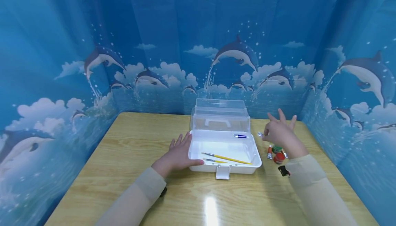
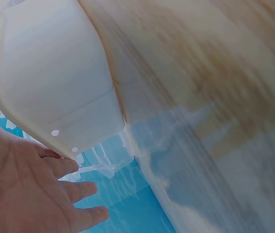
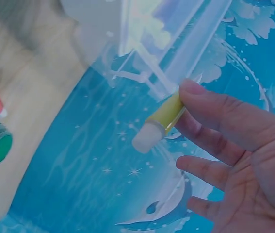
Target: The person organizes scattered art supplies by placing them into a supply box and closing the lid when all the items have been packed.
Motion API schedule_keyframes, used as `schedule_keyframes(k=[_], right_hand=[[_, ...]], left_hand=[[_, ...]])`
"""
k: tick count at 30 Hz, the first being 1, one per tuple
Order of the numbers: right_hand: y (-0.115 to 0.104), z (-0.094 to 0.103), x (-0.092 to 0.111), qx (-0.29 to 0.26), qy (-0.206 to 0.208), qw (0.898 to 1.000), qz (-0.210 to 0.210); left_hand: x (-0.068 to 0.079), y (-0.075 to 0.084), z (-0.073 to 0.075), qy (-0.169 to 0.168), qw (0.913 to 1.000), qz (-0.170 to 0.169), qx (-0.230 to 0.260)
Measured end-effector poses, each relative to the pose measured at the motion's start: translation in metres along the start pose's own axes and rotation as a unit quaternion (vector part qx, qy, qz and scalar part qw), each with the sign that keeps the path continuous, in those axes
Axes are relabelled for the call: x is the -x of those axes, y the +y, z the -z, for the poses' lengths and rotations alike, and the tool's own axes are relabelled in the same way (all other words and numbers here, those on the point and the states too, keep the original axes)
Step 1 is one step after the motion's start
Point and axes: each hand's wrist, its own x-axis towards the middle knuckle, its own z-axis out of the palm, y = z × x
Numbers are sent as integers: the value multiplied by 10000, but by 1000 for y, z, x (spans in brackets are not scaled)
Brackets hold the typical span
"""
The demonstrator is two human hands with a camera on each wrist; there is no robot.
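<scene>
A white plastic box (image 1: 224, 169) stands with its clear lid (image 1: 221, 110) raised. Inside lie two yellow-handled paintbrushes (image 1: 229, 158) and a dark blue paint tube (image 1: 240, 136). My left hand (image 1: 176, 155) rests against the box's left side, fingers spread and thumb on the front rim; its palm and straight fingers show beside the wall in the left wrist view. Right of the box, my right hand (image 1: 281, 136) pinches a yellow paint tube (image 3: 166, 114) with a white cap between thumb and index finger, other fingers extended. The tube is above the table, apart from the box.
An orange paint tube (image 1: 270, 152), a green-lidded jar (image 1: 276, 149) and a red jar (image 1: 279, 158) sit close together under my right hand. A blue dolphin-print curtain (image 1: 173, 47) encloses the wooden table (image 1: 136, 136) at the back and sides.
</scene>
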Motion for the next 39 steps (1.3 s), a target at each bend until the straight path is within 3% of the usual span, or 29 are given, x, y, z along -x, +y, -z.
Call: schedule_keyframes(k=[17,31,39], right_hand=[[-37,14,-8,175,97,9991,368],[-70,9,-26,205,124,9970,730],[-90,2,-37,418,-75,9954,860]], left_hand=[[1,2,1,-15,10000,-4,-16],[1,2,0,-4,10000,30,-81],[2,2,1,58,10000,-45,62]])
